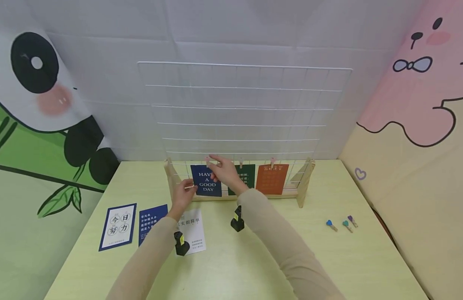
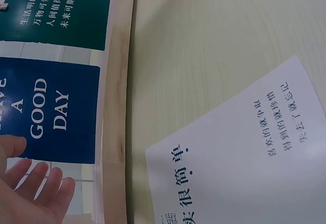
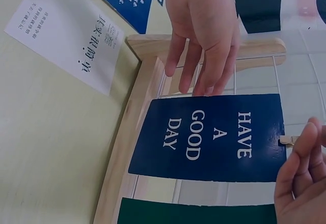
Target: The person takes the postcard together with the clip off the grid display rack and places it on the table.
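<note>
From the head camera, the right hand point(image 1: 223, 171) pinches a clip point(image 1: 207, 160) at the top of the blue card point(image 1: 207, 181) hanging on the wire grid point(image 1: 242, 108). At the left wrist, the left hand point(image 2: 30, 193) lies open beside that card's edge. At the right wrist, straight left fingertips touch the card.

On my head view, a dark green card point(image 1: 247, 177) and an orange card point(image 1: 272, 179) hang clipped side by side just right of centre. Three small coloured clips point(image 1: 342, 224) lie in a row on the pale green table point(image 1: 366, 266) at lower right. At lower left I see a blue-bordered white card point(image 1: 118, 226), a dark blue card point(image 1: 150, 220) just beside it, and a white printed card point(image 1: 195, 231) next along. Panda art fills the left wall, pink cartoon art the right.
</note>
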Available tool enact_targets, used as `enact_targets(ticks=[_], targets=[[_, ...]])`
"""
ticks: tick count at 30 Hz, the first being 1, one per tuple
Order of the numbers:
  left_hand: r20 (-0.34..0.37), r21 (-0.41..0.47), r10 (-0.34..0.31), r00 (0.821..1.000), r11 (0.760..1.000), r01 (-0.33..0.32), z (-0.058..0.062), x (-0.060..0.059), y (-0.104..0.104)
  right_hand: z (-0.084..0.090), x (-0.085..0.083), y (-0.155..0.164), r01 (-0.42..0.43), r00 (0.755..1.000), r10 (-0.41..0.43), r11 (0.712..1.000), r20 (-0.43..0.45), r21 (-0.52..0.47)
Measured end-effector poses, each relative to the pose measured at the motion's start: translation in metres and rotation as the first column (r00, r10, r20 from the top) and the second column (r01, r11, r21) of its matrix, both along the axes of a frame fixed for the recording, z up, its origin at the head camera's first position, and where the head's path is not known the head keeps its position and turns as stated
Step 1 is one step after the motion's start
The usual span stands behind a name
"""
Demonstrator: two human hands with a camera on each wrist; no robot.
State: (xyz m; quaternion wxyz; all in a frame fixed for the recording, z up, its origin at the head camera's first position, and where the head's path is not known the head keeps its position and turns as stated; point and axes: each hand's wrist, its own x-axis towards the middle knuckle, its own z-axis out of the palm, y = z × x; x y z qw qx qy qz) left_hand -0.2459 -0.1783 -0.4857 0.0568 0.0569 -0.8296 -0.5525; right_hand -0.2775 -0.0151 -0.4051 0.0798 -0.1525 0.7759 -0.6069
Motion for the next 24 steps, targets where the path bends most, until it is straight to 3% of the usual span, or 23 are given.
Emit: enact_targets(ticks=[5, 24], targets=[[0.01, 0.038, -0.001, 1.0, 0.999, 0.001, -0.0022, -0.0026, -0.0004, 0.0011, -0.0029, -0.0041, 0.025, 0.999, -0.023, 0.998, -0.039, 0.054], [0.013, 0.024, 0.036, 0.999, 0.999, -0.036, -0.0076, -0.0101, -0.0022, 0.0054, -0.0097, -0.0081, 0.107, 0.986, -0.077, 0.972, -0.149, 0.208]])
